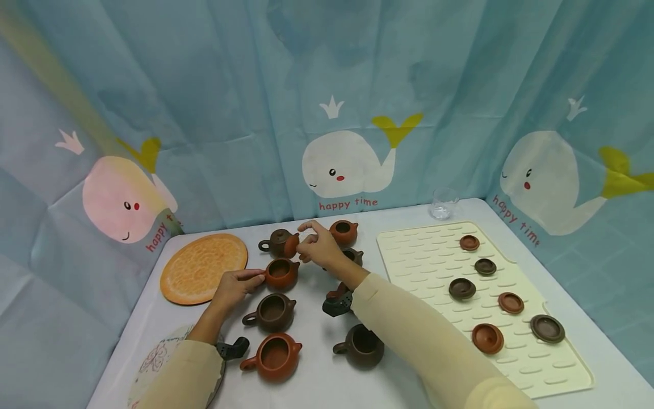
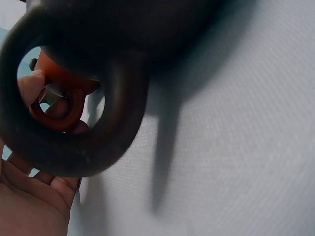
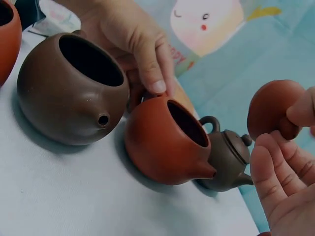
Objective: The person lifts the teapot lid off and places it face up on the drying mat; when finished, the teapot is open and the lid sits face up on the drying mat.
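Note:
My left hand (image 1: 234,288) pinches the handle of a reddish clay teapot (image 1: 280,282), whose top is uncovered. In the left wrist view, that red handle (image 2: 61,123) shows through the big loop of a nearer dark teapot handle (image 2: 133,103). Above the red pot, my right hand (image 1: 322,248) holds a reddish teapot lid (image 3: 273,105) by its knob, the lid tipped on edge. Just behind stands a dark teapot (image 3: 224,160) with its lid on. A brown lidless teapot (image 1: 275,315) sits on the near side of the red one.
More lidless teapots stand around, including a red one (image 1: 278,360) in front and a dark one (image 1: 365,349) by the right sleeve. Several lids lie on a cream tray (image 1: 409,250) at right. A glass cup (image 1: 442,204) and a round orange mat (image 1: 204,267) are farther back.

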Demonstrator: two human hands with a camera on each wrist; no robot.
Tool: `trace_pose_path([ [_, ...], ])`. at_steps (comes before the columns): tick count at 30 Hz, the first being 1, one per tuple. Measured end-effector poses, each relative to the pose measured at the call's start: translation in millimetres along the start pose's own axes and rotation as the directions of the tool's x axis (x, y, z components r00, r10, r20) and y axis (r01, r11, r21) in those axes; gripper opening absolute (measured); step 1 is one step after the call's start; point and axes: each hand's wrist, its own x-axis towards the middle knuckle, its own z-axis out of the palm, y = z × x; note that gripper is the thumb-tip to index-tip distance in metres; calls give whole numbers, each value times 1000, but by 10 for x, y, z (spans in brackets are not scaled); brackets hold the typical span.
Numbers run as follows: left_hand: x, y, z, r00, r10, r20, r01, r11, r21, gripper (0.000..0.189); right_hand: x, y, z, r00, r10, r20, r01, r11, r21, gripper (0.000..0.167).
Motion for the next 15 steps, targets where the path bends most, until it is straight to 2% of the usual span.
trace_pose_path([
  [2, 1, -6, -2, 1000, -1, -1, 1, 1000, 4, 35, -19, 2, -27, 1000, -12, 3, 12, 1000, 29, 50],
  [5, 4, -9, -1, 1000, -4, -2, 4, 1000, 8, 34, -39, 19, -60, 1000, -10, 7, 9, 999, 52, 60],
  [11, 0, -7, 6, 1000, -8, -2, 8, 1000, 2, 34, -68, 38, -92, 997, 58, 45, -63, 989, 136, 54],
  [15, 2, -6, 11, 1000, 0, -3, 0, 1000, -4, 33, -80, 34, -103, 995, 84, 55, -91, 984, 155, 48],
])
